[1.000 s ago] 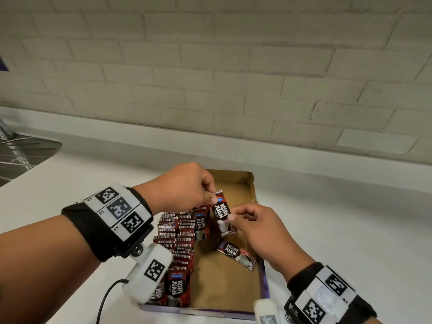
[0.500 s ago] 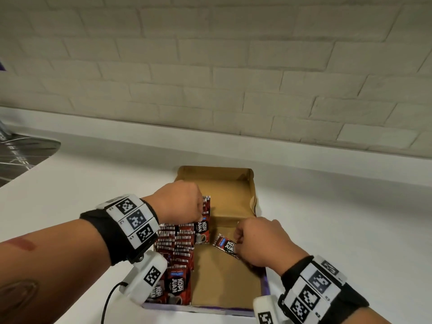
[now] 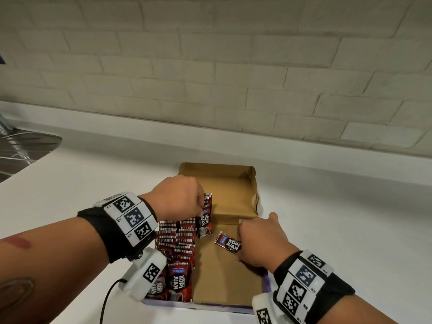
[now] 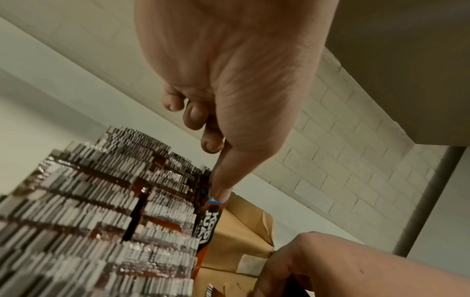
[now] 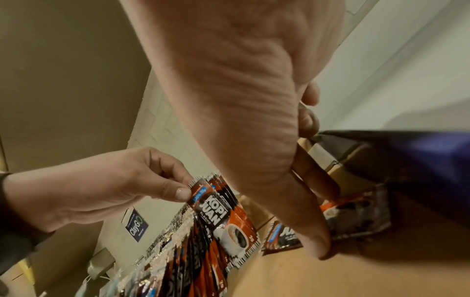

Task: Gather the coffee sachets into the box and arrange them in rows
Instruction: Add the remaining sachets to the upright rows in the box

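White counter | L hand (image 3: 180, 197) pinches upright sachet (image 3: 205, 224) | R hand (image 3: 259, 242) pinches flat sachet (image 3: 228, 242)

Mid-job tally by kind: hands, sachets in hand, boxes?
Hands: 2, left hand, right hand
Sachets in hand: 2, upright sachet, flat sachet
box: 1
Total: 5
Uncounted: packed sachets, too dense.

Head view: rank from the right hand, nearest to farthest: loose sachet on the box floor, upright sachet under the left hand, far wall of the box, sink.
1. Loose sachet: right hand grips it, on the box floor.
2. Upright sachet: to the left, pinched by the left hand, at the row's end.
3. Far wall of the box: beyond both hands.
4. Sink: far left of the counter.
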